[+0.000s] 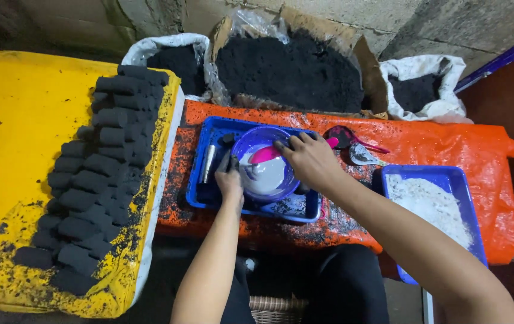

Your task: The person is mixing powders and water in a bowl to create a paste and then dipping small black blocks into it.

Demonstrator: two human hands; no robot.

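A blue-purple bowl point(251, 146) with grey-white liquid stands in a blue tray point(305, 211) on an orange-covered table. My right hand point(308, 158) rests on the bowl's right rim, fingers curled over the edge. My left hand point(230, 179) is at the bowl's left side, soot-black fingertips pinching a small dark object. A pink scoop point(265, 154) lies in the bowl. A metal tube point(208, 163) lies at the tray's left.
Several black cylinder briquettes point(98, 174) are stacked on a yellow sheet point(17, 138) at left. Sacks and a box of black powder point(290, 72) stand behind. A second blue tray point(422, 174) holds white powder point(431, 207). Pink scissors point(353, 141) lie nearby.
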